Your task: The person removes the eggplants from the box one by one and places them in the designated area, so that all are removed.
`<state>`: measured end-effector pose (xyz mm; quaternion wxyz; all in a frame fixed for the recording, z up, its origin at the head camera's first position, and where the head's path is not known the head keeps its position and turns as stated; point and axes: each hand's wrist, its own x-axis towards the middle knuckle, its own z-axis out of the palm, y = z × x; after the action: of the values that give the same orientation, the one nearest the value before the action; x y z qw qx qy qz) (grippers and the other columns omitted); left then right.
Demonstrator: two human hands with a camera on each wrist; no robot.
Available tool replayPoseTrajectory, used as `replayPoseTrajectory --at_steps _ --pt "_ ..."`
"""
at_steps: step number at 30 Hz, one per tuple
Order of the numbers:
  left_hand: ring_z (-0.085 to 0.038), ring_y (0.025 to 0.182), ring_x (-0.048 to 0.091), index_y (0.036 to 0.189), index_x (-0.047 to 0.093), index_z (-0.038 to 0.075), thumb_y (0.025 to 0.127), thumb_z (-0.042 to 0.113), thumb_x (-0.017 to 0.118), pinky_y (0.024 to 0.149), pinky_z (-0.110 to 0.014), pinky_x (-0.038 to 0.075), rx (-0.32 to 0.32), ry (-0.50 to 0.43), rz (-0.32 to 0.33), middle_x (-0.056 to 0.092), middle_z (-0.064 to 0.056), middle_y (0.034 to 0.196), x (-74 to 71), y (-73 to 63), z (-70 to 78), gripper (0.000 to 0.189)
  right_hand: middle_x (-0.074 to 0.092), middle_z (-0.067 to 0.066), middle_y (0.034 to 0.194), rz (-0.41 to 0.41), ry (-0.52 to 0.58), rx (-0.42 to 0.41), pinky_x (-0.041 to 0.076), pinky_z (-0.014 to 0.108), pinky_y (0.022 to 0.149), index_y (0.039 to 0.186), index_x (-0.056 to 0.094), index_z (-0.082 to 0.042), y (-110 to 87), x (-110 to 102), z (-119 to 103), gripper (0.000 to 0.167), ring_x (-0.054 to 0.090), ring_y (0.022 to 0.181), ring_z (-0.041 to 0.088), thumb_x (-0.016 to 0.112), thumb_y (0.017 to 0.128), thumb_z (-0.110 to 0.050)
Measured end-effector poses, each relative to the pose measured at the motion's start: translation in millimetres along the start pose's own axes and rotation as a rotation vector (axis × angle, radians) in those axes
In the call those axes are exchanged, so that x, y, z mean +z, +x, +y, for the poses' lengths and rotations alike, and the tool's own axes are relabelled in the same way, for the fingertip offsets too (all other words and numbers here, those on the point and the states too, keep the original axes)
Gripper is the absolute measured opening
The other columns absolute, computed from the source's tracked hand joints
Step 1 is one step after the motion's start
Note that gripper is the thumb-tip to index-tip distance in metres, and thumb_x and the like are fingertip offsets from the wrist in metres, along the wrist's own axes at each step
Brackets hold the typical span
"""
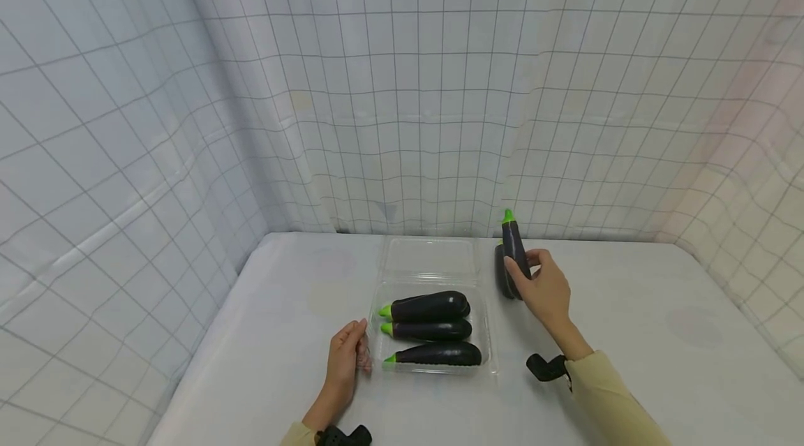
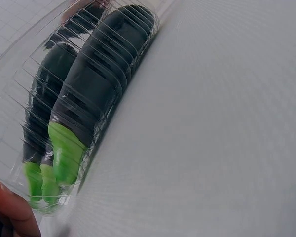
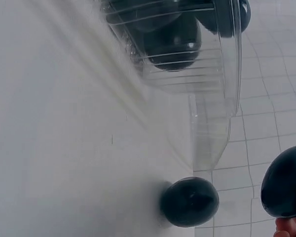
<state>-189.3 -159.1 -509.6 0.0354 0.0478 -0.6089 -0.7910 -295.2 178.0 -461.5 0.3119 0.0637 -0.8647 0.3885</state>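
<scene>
Right hand [image 1: 548, 292] gripped one eggplant [image 1: 514, 245] above the bench [image 1: 628, 306] near a second eggplant [image 1: 500, 269], while the left hand [image 1: 343, 360], its grip unclear, was at the left edge of a clear container [image 1: 484, 327] holding three more eggplants [image 1: 432, 331].

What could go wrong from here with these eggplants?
The raised eggplant looks smooth and glossy, so it might slip from the right hand. It could also bump the loose eggplant close by on the table and set it rolling. The clear container already holds three eggplants; adding more might crowd it.
</scene>
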Motion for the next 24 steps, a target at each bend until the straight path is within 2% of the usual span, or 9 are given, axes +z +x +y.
replayPoseTrajectory --at_steps 5,10,19,24 --pt "-0.009 0.041 0.037 0.079 0.025 -0.016 0.103 0.017 0.042 0.04 -0.021 0.038 0.008 0.009 -0.022 0.035 0.001 0.053 4.6 -7.3 12.5 0.044 0.064 0.012 0.086 0.006 -0.01 0.071 0.037 0.032 0.051 0.105 0.058 -0.003 5.1 2 8 0.045 0.053 0.064 0.021 0.069 0.085 -0.042" --pt "-0.008 0.041 0.036 0.08 0.024 -0.017 0.103 0.016 0.041 0.041 -0.021 0.038 0.025 0.014 -0.034 0.035 0.002 0.053 7.0 -11.5 18.4 0.044 0.064 0.011 0.087 -0.008 -0.02 0.133 0.036 0.033 0.05 0.106 0.058 -0.005 9.5 4 16 0.047 0.052 0.063 0.021 0.067 0.085 -0.046" --pt "-0.008 0.041 0.035 0.075 0.026 -0.013 0.103 0.015 0.041 0.041 -0.021 0.037 0.013 0.01 -0.027 0.034 0.002 0.053 6.5 -10.1 17.4 0.043 0.064 0.014 0.093 -0.053 -0.063 0.22 0.037 0.034 0.052 0.11 0.057 -0.005 17.6 7 31 0.054 0.056 0.067 0.026 0.062 0.086 -0.053" --pt "-0.009 0.04 0.035 0.08 0.024 -0.017 0.103 0.019 0.043 0.04 -0.022 0.036 0.007 -0.005 -0.018 0.033 0.002 0.053 1.1 -2.9 5.0 0.046 0.064 0.017 0.096 -0.118 -0.099 0.259 0.041 0.037 0.055 0.111 0.056 -0.005 20.9 8 37 0.059 0.059 0.076 0.03 0.058 0.087 -0.058"
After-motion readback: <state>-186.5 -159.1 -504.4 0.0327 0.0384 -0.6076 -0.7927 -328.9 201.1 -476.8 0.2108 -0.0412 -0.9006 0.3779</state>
